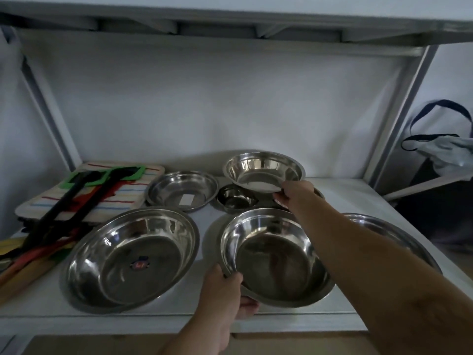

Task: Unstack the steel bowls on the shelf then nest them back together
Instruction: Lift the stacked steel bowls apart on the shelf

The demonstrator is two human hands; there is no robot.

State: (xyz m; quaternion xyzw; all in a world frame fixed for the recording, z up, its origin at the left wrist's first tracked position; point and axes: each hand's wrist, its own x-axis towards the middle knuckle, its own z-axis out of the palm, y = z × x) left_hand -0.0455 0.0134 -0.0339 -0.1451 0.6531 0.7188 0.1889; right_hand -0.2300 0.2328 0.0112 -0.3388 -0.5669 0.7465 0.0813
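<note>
Several steel bowls are spread over the white shelf (358, 198). My left hand (225, 290) grips the near rim of a medium bowl (273, 254), lifted and tilted at the front centre. My right hand (294, 194) pinches the rim of a smaller bowl (261, 171), held up at the back. A wide bowl with a sticker (133, 257) rests at the front left. A mid-size bowl (183, 189) sits behind it. A tiny bowl (235, 199) stands under the raised one. Another large bowl (394, 237) lies at the right, mostly hidden by my right forearm.
Striped cloths (51, 198) lie at the shelf's left with black, green and red utensils (76, 201) on top. Another shelf board (230, 16) hangs overhead. Slanted metal posts (399, 114) frame both sides. A bag with dark straps (440, 147) hangs beyond the right post.
</note>
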